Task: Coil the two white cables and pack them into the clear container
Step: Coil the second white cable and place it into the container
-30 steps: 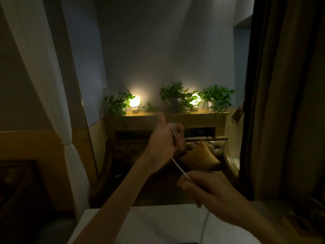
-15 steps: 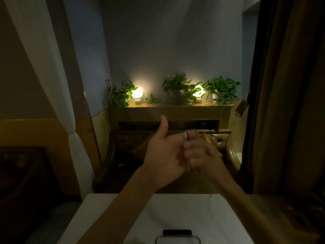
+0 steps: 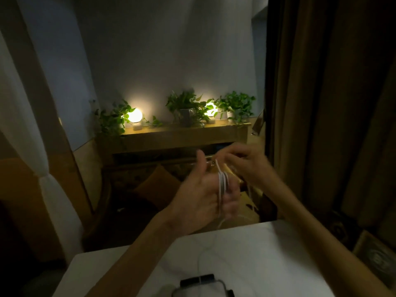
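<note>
white cable [image 3: 222, 183] wound round left hand [image 3: 205, 194]

**Cable part-coiled on hand, container at near edge**

Thin white cable [image 3: 222, 182]: several loops wrapped side by side around the left hand's fingers, running roughly vertical across them. Upper end rises from the wraps to the right hand's pinch just above. Below the grip, the loose tail hangs down, lands on the tabletop and curves toward the clear plastic container with dark latch [image 3: 200, 285]. Container sits well below the grip, cut off by the frame. Second cable not discernible.
</note>
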The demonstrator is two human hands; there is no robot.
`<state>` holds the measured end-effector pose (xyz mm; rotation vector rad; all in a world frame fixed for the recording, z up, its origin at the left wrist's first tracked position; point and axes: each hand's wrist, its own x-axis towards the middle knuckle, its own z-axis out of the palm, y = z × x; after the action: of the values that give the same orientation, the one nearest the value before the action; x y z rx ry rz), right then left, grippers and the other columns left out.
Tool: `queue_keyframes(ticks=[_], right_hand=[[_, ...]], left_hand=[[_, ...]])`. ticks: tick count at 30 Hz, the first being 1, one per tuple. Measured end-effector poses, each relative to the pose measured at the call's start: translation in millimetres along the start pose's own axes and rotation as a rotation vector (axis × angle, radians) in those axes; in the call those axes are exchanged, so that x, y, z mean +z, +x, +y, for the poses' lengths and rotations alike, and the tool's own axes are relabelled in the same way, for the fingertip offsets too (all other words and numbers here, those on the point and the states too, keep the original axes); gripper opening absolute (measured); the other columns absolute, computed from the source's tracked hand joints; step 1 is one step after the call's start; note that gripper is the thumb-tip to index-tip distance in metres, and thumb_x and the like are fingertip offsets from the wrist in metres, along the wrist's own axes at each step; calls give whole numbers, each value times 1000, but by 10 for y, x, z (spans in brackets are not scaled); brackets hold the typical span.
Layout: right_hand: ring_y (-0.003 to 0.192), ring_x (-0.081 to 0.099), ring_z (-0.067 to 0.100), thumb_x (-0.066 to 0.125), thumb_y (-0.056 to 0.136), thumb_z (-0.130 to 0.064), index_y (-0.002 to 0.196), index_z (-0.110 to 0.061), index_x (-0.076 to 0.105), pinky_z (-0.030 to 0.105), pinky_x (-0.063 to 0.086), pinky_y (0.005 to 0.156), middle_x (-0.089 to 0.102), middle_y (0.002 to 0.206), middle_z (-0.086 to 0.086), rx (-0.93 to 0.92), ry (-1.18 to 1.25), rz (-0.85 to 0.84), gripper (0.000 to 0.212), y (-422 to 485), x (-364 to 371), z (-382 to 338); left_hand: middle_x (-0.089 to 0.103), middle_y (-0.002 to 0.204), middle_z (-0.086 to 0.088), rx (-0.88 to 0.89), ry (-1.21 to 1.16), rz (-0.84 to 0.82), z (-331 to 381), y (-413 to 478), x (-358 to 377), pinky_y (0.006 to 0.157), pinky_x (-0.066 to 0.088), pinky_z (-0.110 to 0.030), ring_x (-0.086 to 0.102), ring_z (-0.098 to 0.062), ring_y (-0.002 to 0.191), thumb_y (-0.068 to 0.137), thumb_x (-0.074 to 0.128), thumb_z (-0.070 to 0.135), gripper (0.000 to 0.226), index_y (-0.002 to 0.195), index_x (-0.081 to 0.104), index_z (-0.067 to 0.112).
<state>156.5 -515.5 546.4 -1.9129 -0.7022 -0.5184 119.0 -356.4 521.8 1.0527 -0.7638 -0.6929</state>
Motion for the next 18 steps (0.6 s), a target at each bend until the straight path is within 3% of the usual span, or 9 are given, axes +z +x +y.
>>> queue_keyframes(ticks=[2,4,7,9,11,12,14,16,18], right_hand=[[63,62,-2,54,92,-17,68,-39,69,19,49,62,68,66,-15,195,109,-79,36,-112,282,110],[54,55,-1,47,96,-27,68,-38,67,17,43,56,62,59,-11,243,57,-174,36,-363,495,114],[64,59,7,50,93,-31,84,-29,66,19,46,60,61,70,-7,92,-117,-267,19,-653,465,31],[67,59,1,52,90,-33,90,-33,64,16,46,63,61,76,-19,-52,-402,-152,12,-559,209,-28],[71,62,-1,58,85,-32,94,-32,67,23,52,62,68,83,-17,-210,-577,53,12,-358,-59,-16],[74,65,2,61,83,-32,94,-30,68,26,55,62,70,85,-14,-251,-546,130,13,-269,-141,34],[81,67,4,60,85,-34,95,-27,69,28,57,69,70,88,-13,-160,-263,139,16,-140,-137,121],[84,68,14,57,88,-29,96,-18,68,34,57,73,70,88,-1,24,-55,46,18,-141,113,217],[79,66,19,52,92,-27,98,-15,67,35,54,70,68,85,9,123,-21,-110,20,-311,396,258]], left_hand=[[44,63,0,154,-189,39,215,43,12,57,43,-25,45,-13,57,80,21,77,74,77,55,10],[42,63,0,261,-246,189,389,121,-140,58,40,-27,43,-13,56,84,18,75,74,78,54,11],[50,59,-1,194,272,512,404,214,-460,59,39,-29,45,-17,58,81,10,78,83,83,57,8],[58,56,3,-4,435,465,228,193,-461,60,45,-26,51,-16,60,82,4,74,85,82,57,8],[60,65,4,-145,387,256,-18,147,-318,65,46,-22,53,-12,64,87,1,67,80,85,57,11],[60,69,4,-154,315,155,-84,111,-229,66,46,-23,53,-12,66,85,4,70,80,86,58,12],[59,71,0,-90,132,25,-61,60,-136,65,46,-26,53,-14,66,79,11,77,84,86,61,11],[56,75,-3,52,-138,3,128,96,-147,66,46,-28,53,-15,69,79,16,80,86,90,63,8],[53,77,-5,204,-385,86,323,175,-259,69,46,-29,52,-17,70,82,23,79,81,93,59,7]])
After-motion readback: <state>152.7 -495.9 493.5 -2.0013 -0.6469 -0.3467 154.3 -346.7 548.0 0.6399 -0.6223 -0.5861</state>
